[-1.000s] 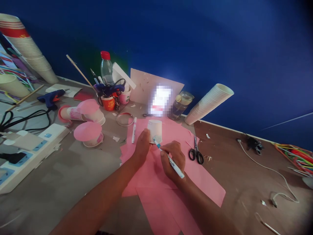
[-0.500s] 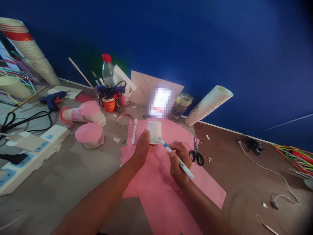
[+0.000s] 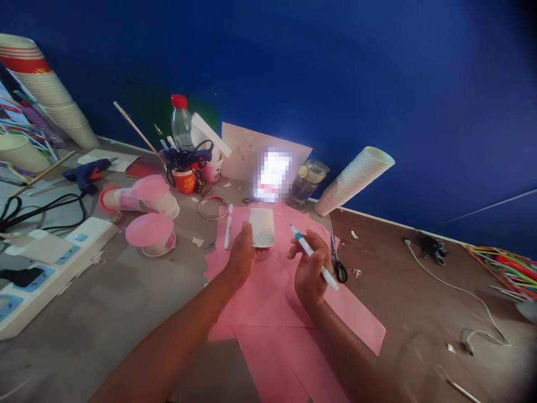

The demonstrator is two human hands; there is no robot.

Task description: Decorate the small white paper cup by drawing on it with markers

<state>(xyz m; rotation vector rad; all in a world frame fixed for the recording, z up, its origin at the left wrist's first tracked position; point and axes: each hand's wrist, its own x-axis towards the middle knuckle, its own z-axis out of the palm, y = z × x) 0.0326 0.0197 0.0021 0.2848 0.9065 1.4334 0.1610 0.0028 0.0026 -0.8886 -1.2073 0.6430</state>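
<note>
My left hand [image 3: 243, 256] grips a white paper cup [image 3: 262, 226] by its left side, above pink paper [image 3: 268, 302]. Faint blue-grey pen marks show on the lower part of the cup. Between the thumb and fingers of my right hand [image 3: 311, 268] is a white marker [image 3: 314, 255] with a blue band, its tip pointing up and left, apart from the cup. A second white marker [image 3: 229, 226] lies left of the cup. Black-handled scissors [image 3: 339, 263] rest just right of my right hand, partly hidden by it.
A bright phone [image 3: 272, 174] leans at the back beside a glass jar [image 3: 309, 182]. A tilted stack of paper cups [image 3: 354, 180] stands right of it. To the left are cups with pink discs [image 3: 150, 229], a tape roll [image 3: 213, 207], a glue gun [image 3: 88, 173] and a power strip [image 3: 54, 274].
My right hand has drawn the marker tip away from the cup, to the right and slightly up. The left hand still holds the cup in nearly the same place.
</note>
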